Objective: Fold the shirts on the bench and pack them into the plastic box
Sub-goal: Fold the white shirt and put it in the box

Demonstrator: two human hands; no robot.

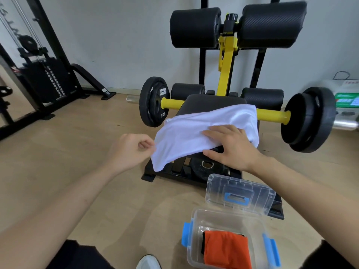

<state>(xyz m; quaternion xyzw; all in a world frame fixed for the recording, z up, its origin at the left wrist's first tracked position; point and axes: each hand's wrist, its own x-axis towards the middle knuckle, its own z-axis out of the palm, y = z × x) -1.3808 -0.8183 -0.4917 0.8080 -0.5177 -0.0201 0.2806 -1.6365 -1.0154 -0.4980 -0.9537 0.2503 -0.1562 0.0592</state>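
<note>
We look down from head height at a white cotton shirt (209, 131) draped across the near end of a black padded gym desk (209, 101). Its left part hangs off the desk's corner in mid-air.

The left hand (130, 150) pinches the shirt's hanging left edge between thumb and curled fingers. The right hand (233, 146) lies flat on top of the cloth, fingers straight and spread, pressing it against the padding and gripping nothing.

On the wooden floor below, near our knees, sits a clear plastic box with blue clips (223, 211). It already holds a folded orange shirt (225, 247). The box's clear lid with a blue handle (240, 193) leans upright against the desk's frame, just behind it.

We judge the fold to be underway, and several things could spoil it:

- So much cloth overhangs that the shirt could slide to the floor if the flat hand lifts before the pinched edge is carried across.
- Pulling the edge unevenly would give a skewed, bulky fold (the box looks small, so a loose bundle may not fit beside the orange one).
- The shirt's far right side lies near a yellow barbell bar (272, 114) and could catch on it.
- A knock could topple the leaning lid into the box.
</note>
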